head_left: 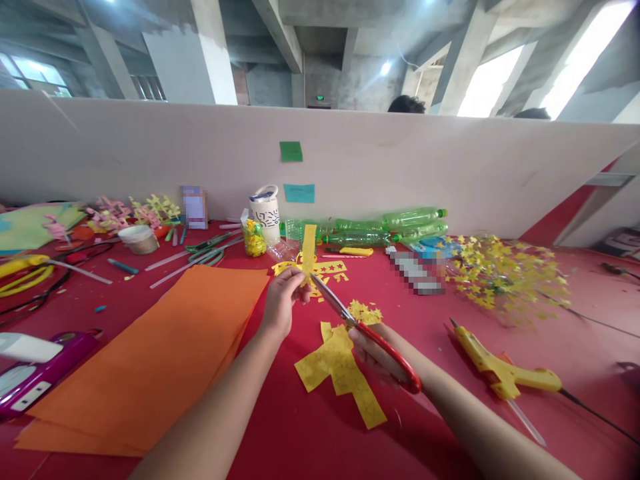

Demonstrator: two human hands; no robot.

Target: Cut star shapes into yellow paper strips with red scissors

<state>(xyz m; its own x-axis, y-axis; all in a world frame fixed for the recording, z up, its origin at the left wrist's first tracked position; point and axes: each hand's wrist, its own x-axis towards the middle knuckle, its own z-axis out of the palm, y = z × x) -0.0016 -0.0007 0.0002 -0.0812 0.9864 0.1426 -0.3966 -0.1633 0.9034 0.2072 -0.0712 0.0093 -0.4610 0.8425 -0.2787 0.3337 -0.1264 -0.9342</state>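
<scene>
Pinched in my left hand (284,300) is a narrow yellow paper strip (309,243), held upright above the red table. My right hand (373,350) is closed around red-handled scissors (385,350), whose blade tips touch or nearly touch the strip's lower end near my left fingers. Beneath the scissors lie several yellow paper pieces (333,360) with faint drawn lines. A small heap of cut yellow stars (365,312) sits just behind my right hand. Beyond my left hand are yellow offcuts (331,268) with star-shaped holes.
Orange sheets (150,353) cover the table's left side. A yellow glue gun (505,370) lies at right, below a bunch of yellow star sprigs (500,273). Green plastic bottles (360,233), a white tumbler (265,217) and a yellow utility knife (356,252) are along the white partition (350,160).
</scene>
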